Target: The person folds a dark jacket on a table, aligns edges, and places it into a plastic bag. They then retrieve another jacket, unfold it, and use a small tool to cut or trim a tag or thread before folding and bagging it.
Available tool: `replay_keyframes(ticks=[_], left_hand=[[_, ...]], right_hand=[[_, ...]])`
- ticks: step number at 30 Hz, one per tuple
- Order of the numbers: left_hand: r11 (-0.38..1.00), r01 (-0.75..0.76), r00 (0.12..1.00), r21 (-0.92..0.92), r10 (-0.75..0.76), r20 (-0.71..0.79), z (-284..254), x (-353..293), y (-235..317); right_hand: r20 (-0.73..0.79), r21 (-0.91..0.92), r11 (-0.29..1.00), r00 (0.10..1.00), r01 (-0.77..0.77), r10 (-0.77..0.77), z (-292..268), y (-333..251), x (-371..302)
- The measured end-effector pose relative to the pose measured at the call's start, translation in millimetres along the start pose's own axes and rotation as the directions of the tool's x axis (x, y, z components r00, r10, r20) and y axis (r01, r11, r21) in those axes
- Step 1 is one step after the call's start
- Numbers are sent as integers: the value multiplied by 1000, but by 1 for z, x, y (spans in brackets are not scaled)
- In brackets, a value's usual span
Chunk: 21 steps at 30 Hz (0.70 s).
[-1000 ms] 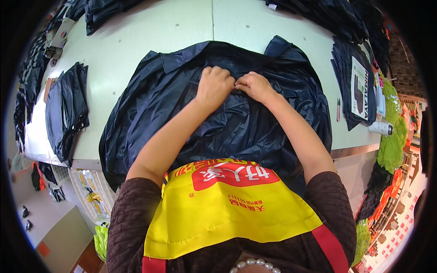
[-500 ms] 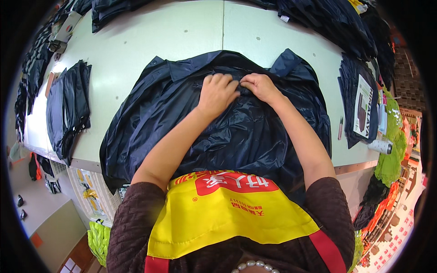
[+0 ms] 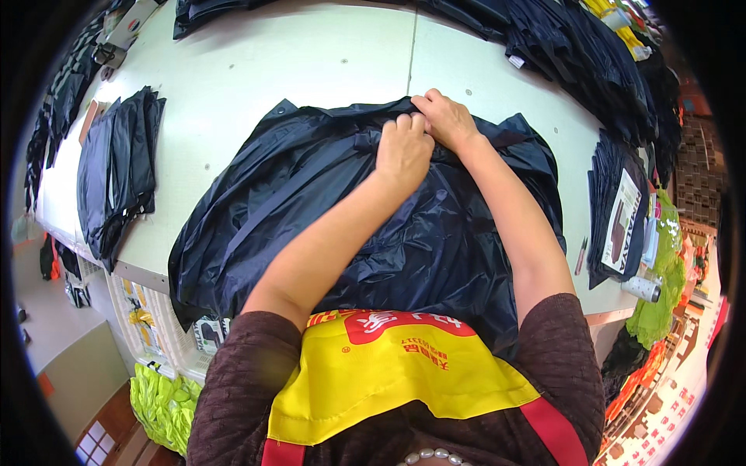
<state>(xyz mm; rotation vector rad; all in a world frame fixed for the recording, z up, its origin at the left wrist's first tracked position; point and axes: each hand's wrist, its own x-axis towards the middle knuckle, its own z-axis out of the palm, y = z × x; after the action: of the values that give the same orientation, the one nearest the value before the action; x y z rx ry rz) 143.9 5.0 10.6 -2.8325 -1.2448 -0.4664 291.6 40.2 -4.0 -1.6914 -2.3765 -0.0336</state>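
Observation:
A dark navy garment of thin, shiny fabric, like a raincoat, lies spread and creased on the pale table, its near end hanging over the front edge. My left hand is closed on the fabric near the garment's far edge, knuckles up. Right beside it, my right hand pinches the cloth at that edge, thumb and fingers together. The two hands touch or nearly touch, and the bit of fabric between them is mostly hidden. A small round snap shows at the garment's far left corner.
Folded dark garments lie at the left. On the right are packed dark garments with a white label, a small pen-like tool and a thread spool. More dark garments line the far edge. Yellow-green cloth sits below left.
Both hands have moved slightly right, and my right hand has gone farther away, up to the garment's far edge. The cloth there has shifted, and the raised flap at right lies lower.

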Motion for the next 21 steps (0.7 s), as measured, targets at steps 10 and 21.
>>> replay_keyframes(ticks=[10, 21], left_hand=[[934, 78, 965, -348, -158, -210, 10, -36, 14], [842, -300, 950, -449, 306, -62, 31, 18, -38]], right_hand=[[-192, 92, 937, 929, 337, -316, 16, -9, 38], [451, 294, 942, 892, -160, 11, -3, -23, 96]])
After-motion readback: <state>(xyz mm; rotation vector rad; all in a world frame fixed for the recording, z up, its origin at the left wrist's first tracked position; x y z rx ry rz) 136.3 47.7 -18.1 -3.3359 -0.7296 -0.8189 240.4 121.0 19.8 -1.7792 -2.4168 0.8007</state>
